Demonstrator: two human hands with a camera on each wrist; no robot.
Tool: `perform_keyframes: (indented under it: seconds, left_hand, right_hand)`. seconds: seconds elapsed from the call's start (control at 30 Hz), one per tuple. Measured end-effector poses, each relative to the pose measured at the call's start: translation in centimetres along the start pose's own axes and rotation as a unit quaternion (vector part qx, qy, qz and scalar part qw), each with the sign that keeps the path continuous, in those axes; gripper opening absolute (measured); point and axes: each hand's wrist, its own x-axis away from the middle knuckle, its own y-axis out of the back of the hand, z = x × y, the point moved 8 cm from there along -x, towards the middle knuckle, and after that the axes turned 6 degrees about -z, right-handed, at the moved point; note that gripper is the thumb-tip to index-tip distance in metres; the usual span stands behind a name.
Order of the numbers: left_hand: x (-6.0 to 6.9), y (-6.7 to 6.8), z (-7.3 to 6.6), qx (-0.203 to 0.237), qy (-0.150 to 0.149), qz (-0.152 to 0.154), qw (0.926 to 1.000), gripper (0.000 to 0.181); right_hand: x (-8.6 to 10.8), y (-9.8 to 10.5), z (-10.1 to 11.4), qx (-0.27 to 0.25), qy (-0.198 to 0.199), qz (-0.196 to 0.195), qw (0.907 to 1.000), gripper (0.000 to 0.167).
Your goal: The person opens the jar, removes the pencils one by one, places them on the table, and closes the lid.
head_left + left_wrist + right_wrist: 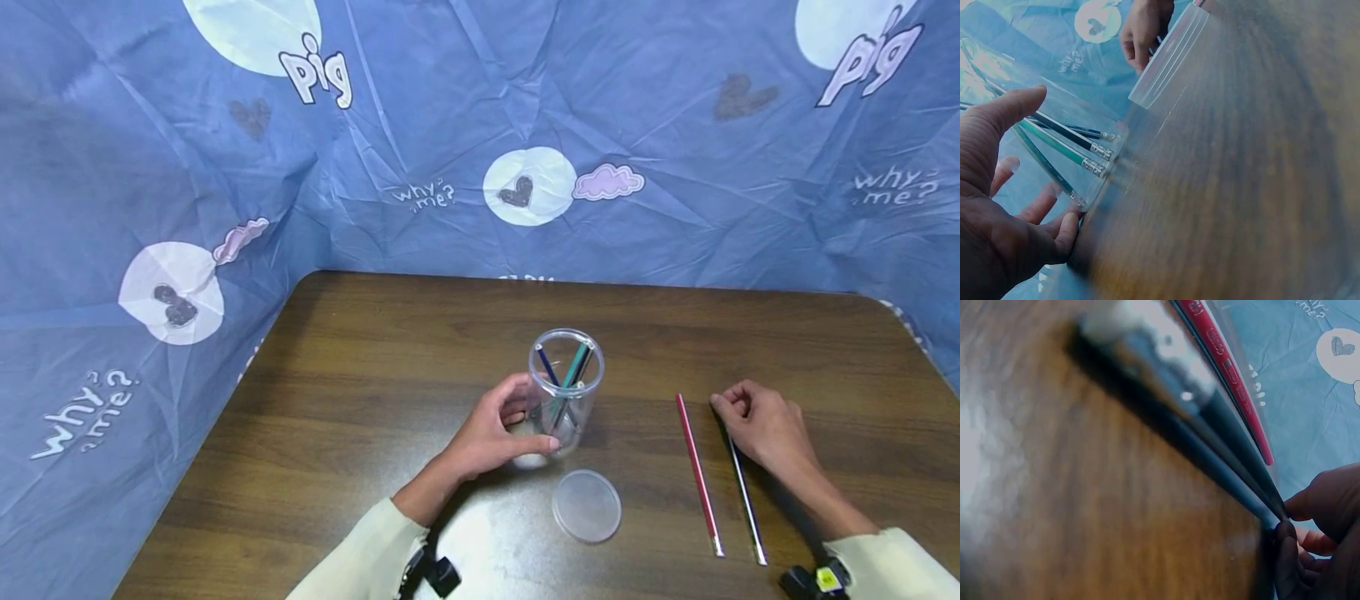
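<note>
At the left, the person's left hand [491,433] reaches in from a pale cream sleeve [367,550], its wrist bearing a small black camera [442,577]. The thumb lies across the near side of a tall, clear, round plastic cup [588,408] and the fingers curve round behind, so the hand holds the cup low on its wall. The cup stands upright and uncovered on a brown wood-grain table [360,417]. It contains at least four slim pencils, leaning and crossing: green pencils [1063,147] and dark pencils [1069,132], their silver metal bands down at the cup's base, as the left wrist view confirms. Just beside the cup, on the person's side, a round translucent plastic lid [587,507] lies flat. Further right, well apart from the cup, a glossy red pencil [699,475] lies on the table, its banded end towards the person. Next to it, and roughly parallel, is a dark pencil with a silver band [739,483]. At the right, the right hand [767,425] is bent over this pencil's far end, thumb and forefinger pinched narrowly on it. Its near end is badly blurred in the right wrist view; whether that end touches the table cannot be determined.
</note>
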Motion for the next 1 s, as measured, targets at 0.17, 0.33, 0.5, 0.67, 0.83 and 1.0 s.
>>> perform_keyframes:
  seconds: [0.17,0.33,0.5,0.67,0.83,1.0]
  left_hand:
    - [0.02,-0.03,0.18,0.005,0.002,-0.002,1.0000,0.072]
    - [0.00,-0.02,0.20,0.001,-0.002,-0.001,1.0000,0.072]
    - [0.02,-0.01,0.17,-0.001,-0.003,-0.001,1.0000,0.072]
    - [0.06,0.00,0.13,-0.001,-0.002,-0.001,1.0000,0.072]
    - [0.11,0.04,0.08,-0.001,-0.001,-0.002,1.0000,0.071]
    - [0.11,0.05,0.11,-0.006,0.001,-0.002,1.0000,0.072]
  right_hand:
    - [0.04,-0.07,-0.11,0.001,-0.005,0.002,1.0000,0.023]
    - [0.07,-0.13,-0.12,0.003,-0.007,0.002,1.0000,0.024]
    - [0.14,-0.13,-0.11,0.006,-0.006,0.001,1.0000,0.024]
    - [0.13,-0.12,-0.06,0.005,-0.004,-0.002,1.0000,0.024]
    - [0.09,-0.07,-0.01,0.007,-0.007,-0.003,0.9999,0.025]
    - [-0.01,0.09,-0.12,0.004,-0.017,0.004,0.9998,0.027]
